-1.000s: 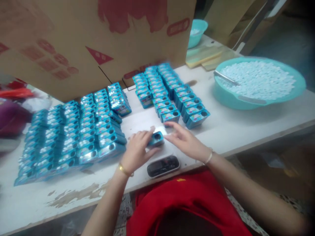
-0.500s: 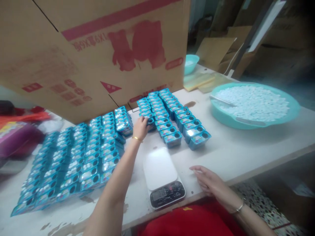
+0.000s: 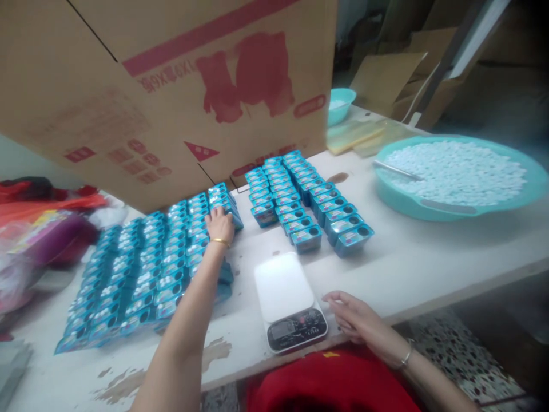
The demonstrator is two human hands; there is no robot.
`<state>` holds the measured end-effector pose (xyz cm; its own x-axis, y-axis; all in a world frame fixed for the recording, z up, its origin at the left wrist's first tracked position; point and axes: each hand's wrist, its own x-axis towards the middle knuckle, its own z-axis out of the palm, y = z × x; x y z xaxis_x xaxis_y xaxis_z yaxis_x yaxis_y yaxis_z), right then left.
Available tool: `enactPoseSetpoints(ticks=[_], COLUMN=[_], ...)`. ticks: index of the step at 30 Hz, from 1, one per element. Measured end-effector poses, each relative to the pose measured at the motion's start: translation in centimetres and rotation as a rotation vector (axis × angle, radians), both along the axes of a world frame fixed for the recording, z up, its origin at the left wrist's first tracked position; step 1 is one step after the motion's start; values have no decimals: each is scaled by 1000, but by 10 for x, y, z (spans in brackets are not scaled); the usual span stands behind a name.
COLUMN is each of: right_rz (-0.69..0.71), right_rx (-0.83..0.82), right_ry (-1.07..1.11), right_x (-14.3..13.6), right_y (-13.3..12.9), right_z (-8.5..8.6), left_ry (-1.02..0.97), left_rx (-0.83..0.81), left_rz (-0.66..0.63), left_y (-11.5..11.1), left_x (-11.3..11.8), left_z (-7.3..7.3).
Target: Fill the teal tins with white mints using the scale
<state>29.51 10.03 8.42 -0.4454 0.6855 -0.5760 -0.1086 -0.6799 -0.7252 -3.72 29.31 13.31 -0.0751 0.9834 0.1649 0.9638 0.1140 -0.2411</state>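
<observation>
My left hand [image 3: 221,224] is curled over a small blue plastic box at the near end of the rightmost column in the left group. The fingers hide most of that box. Around it stand several columns of blue boxes [image 3: 150,260], many with white pellets on top. A second group of blue boxes [image 3: 306,236] with dark round holes on top stands to the right. My right hand [image 3: 360,320] hovers beside the white digital scale [image 3: 285,289], fingers loosely bent and partly apart, with nothing seen in them. Nothing lies on the scale's plate.
A large cardboard carton [image 3: 171,109] stands behind the boxes. On the right is a turquoise basin [image 3: 403,203] full of pale pellets, with a metal-handled tool in it. A smaller turquoise bowl [image 3: 343,111] sits at the back. Purple and red packages [image 3: 71,240] lie at left.
My left hand has moved left, from the near box of the middle column to the left group. My right hand stays beside the scale. The view has shifted slightly.
</observation>
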Motion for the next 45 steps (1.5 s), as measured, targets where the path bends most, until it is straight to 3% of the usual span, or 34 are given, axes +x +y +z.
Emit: enactPoseSetpoints(ticks=[4,7,9,13,17,20,24,27,29,32,35,39,45], right_rz=[-8,-1,4,-2,-9,-45,-117,-164,-183,-177,-148,-155,-61], right_rx=[1,18,28,33,36,34,37,27,15,4,20,129,549], right_ry=[-1,-3,4,25,47,48,11,-3,0,-9,-42,-168,-294], right_x=[6,9,8,8,12,17,22,23,24,23,20,9,-14], right_y=[-2,-3,-3,-6,-10,-12,-13,-13,-12,-11,-8,5,37], right_z=[1,4,6,10,9,6,4,5,5,5,8,20,52], left_ry=[47,60,29,-2,12,-47,-324,-524,-589,-672,-745,-796,-807], left_rx=[-24,-114,-208,-284,-280,-261,-126,75,190,243,261,237,168], left_rz=[-193,-364,-426,-528,-540,-558,-597,-467,-342,-176,-101,-122,-253], left_y=[-44,-88,-115,-146,-152,-151,-158,-169,-179,-196,-209,-215,-208], left_x=[27,61,86,122,133,131,108,78,56,32,21,20,33], left_z=[33,60,70,63,46,51,75,85,79,59,38,25,28])
